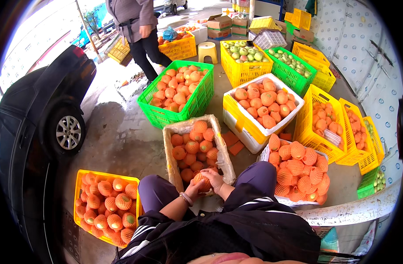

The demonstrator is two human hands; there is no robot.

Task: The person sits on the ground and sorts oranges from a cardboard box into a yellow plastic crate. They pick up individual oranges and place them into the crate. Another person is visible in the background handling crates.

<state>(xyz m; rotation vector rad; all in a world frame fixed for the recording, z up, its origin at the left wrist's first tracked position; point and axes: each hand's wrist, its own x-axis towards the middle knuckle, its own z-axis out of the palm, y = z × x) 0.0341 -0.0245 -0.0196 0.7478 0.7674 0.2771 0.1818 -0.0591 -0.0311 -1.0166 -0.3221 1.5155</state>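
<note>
Between my knees, my left hand (194, 188) and my right hand (214, 180) together hold one fruit in an orange foam net (202, 182). They are over the near edge of a foam box lined with plastic (168, 155), which holds more netted fruit. A yellow crate (76, 194) of netted fruit stands to my left, some with greenish-yellow skin showing. By my right knee is a white crate (289, 201) heaped with netted fruit. Orange foam pieces (233, 143) lie on the ground just right of the box.
Ahead stand a green crate (191, 109) and a white foam box (242, 123) of netted fruit. Yellow crates (320, 142) line the right side; green fruit (244, 52) fills another farther off. A person (135, 26) with a yellow crate is beyond, and a black car (33, 115) stands left.
</note>
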